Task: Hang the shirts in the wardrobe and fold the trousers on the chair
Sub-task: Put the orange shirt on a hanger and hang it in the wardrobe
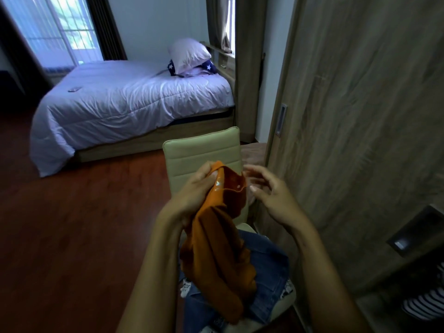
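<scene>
An orange garment [216, 248] hangs bunched in front of me over the cream chair [204, 152]. My left hand [194, 193] grips its upper edge near the collar. My right hand [271, 195] hovers beside that edge with its fingers spread, touching or nearly touching the cloth. Blue denim trousers [266, 272] lie crumpled on the chair seat beneath the garment. The wooden wardrobe door [360, 116] stands close on the right.
A bed [125, 104] with a white duvet and pillows stands behind the chair on the red-brown floor [72, 224]. Striped clothing [425, 306] shows at the lower right inside the wardrobe. A recessed handle [281, 120] sits on the door's edge.
</scene>
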Demonstrator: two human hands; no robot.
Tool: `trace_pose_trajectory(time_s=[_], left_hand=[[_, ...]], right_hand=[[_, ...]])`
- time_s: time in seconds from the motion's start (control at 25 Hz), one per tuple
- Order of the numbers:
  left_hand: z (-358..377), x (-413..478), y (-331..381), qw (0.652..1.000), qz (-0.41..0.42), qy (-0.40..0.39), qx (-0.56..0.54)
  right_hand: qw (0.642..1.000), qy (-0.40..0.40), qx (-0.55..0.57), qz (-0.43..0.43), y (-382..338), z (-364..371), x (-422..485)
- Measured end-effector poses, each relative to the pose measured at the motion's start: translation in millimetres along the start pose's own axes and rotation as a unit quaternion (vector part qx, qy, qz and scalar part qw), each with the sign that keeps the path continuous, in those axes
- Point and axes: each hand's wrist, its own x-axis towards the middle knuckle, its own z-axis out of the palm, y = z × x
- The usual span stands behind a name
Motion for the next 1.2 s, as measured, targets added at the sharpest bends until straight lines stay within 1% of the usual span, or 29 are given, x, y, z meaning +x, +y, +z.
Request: trace_pose_trajectory(time_s=[0.04, 0.16, 0.2, 0.24, 0.32, 0.4, 0.44, 0.48, 0.56, 0.6, 0.68, 0.76, 0.8, 0.84, 0.92, 0.96, 1.0, 1.08, 1.12, 1.2], left_hand=[[-1, -2, 0, 1.0, 0.009, -0.006, 0.005], [-5, -8, 4, 0.999, 0.016, -0.027, 0.012], [-6, -10, 5, 0.999, 0.017, -0.03, 0.014], [-9, -12, 6, 0.999, 0.018, -0.025, 0.019], [-16, -14, 8, 0.999, 0.021, -0.008, 0.044], [-26, -17, 12, 0.997, 0.02, -0.001, 0.075], [-31, -19, 14, 0.994, 0.016, 0.0, 0.105], [-37, -20, 16, 0.987, 0.014, 0.008, 0.158], [-50, -19, 16, 0.952, 0.005, 0.028, 0.303], [-55, -18, 16, 0.933, -0.011, 0.038, 0.358], [-66, -15, 12, 0.894, -0.064, 0.081, 0.435], [-71, -17, 8, 0.857, -0.119, 0.145, 0.48], [-71, -19, 8, 0.857, -0.148, 0.161, 0.468], [-69, -20, 9, 0.877, -0.176, 0.163, 0.416], [-58, -24, 14, 0.938, -0.207, 0.132, 0.244], [-52, -24, 15, 0.96, -0.189, 0.126, 0.161], [-47, -21, 15, 0.974, -0.151, 0.135, 0.097], [-38, -9, 13, 0.979, -0.078, 0.187, 0.034], [-32, -2, 11, 0.975, -0.065, 0.214, 0.02], [-18, 11, 10, 0.968, -0.075, 0.241, -0.001]], right_hand=[[1.0, -0.018, -0.007, -0.014, 0, 6, 2], [0.992, -0.078, -0.077, -0.057, 9, 21, 8], [0.994, -0.077, -0.073, -0.037, 8, 25, 8], [0.996, -0.059, -0.061, -0.019, 9, 28, 9], [0.996, 0.043, -0.079, -0.002, 8, 27, 11], [0.985, 0.145, -0.095, -0.007, 0, 23, 13], [0.978, 0.184, -0.094, -0.017, -7, 21, 14], [0.972, 0.216, -0.091, -0.029, -15, 20, 13], [0.956, 0.268, -0.093, -0.068, -28, 19, 12], [0.948, 0.291, -0.097, -0.089, -34, 18, 10], [0.932, 0.338, -0.085, -0.103, -44, 13, 7], [0.917, 0.38, -0.063, -0.103, -52, 2, 3], [0.913, 0.39, -0.061, -0.104, -55, -4, 0], [0.912, 0.392, -0.065, -0.107, -57, -8, -2], [0.908, 0.398, -0.073, -0.108, -61, -13, -7], [0.905, 0.407, -0.068, -0.101, -62, -15, -9], [0.903, 0.417, -0.056, -0.09, -63, -16, -10], [0.902, 0.425, -0.029, -0.069, -67, -22, -13], [0.906, 0.419, -0.023, -0.063, -69, -24, -15], [0.912, 0.406, -0.025, -0.057, -72, -27, -20]])
